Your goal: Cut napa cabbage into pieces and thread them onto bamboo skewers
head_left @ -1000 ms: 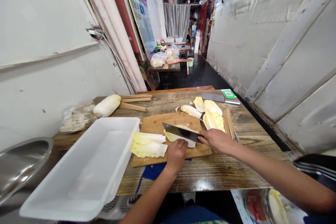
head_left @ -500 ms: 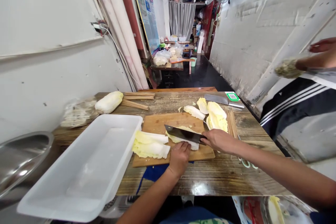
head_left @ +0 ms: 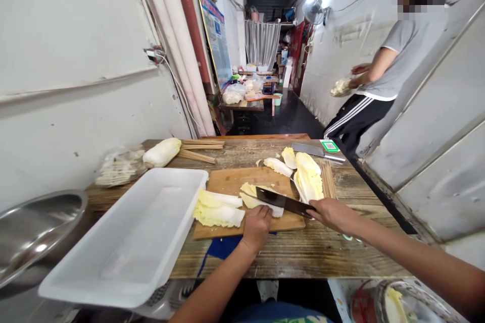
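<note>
My right hand point(head_left: 332, 216) is wrapped round the handle of a cleaver point(head_left: 282, 202), whose dark blade slants across a napa cabbage leaf point(head_left: 248, 192). With bent fingers held together, my left hand point(head_left: 257, 227) presses the near side of that leaf onto the wooden cutting board point(head_left: 227, 177). Cut cabbage pieces point(head_left: 220, 212) lie at the board's left edge, beside my left hand. Beyond the cleaver, larger cabbage leaves point(head_left: 307, 174) are piled at the board's right side, with a smaller leaf point(head_left: 278, 166) near them.
A white plastic tub point(head_left: 136, 232) stands left of the board, with a steel bowl point(head_left: 41, 237) beyond it. Toward the back lie a whole cabbage point(head_left: 162, 153), wooden sticks point(head_left: 199, 155) and a second cleaver point(head_left: 307, 149). Another person point(head_left: 379, 70) stands at the right, holding a bag.
My right hand has drawn the cleaver to the right across the leaf. My left hand stays on the leaf. The other person now shows farther off, beyond the table.
</note>
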Available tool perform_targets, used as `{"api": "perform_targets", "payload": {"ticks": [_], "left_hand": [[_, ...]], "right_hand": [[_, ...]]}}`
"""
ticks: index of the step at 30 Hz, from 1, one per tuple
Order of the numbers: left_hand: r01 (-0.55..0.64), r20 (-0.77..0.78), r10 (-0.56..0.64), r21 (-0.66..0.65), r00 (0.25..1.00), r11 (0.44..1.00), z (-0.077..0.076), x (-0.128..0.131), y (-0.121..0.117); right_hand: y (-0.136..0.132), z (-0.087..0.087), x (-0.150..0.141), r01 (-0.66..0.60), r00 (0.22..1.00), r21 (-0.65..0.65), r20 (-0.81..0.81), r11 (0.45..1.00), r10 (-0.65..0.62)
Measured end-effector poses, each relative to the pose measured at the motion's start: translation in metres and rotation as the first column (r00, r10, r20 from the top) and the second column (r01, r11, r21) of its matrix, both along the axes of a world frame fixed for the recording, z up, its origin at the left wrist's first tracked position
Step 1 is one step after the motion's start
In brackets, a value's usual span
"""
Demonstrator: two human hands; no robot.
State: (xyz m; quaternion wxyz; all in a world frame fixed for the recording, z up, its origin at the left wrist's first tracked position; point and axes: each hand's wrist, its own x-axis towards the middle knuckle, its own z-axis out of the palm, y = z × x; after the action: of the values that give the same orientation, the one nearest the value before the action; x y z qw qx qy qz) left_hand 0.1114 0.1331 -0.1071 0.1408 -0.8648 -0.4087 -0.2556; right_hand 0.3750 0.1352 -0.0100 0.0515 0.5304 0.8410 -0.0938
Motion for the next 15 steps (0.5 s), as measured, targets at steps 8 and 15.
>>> {"api": "perform_targets", "payload": {"ticks": [8, 15], "left_hand": [[0.039, 0.133, -0.068, 0.209, 0.989, 0.977, 0.055, -0.021, -0.012], [-0.429, -0.293, 0.342, -0.317, 0.893, 0.846, 0.100, -0.094, 0.009]], "right_hand": [[-0.070, -0.016, 0.085, 0.195, 0.947, -0.047, -0.252, 0.980, -0.201], [-0.122, -0.055, 0.094, 0.506, 0.712, -0.043, -0.543, 0.862, -0.445]]}}
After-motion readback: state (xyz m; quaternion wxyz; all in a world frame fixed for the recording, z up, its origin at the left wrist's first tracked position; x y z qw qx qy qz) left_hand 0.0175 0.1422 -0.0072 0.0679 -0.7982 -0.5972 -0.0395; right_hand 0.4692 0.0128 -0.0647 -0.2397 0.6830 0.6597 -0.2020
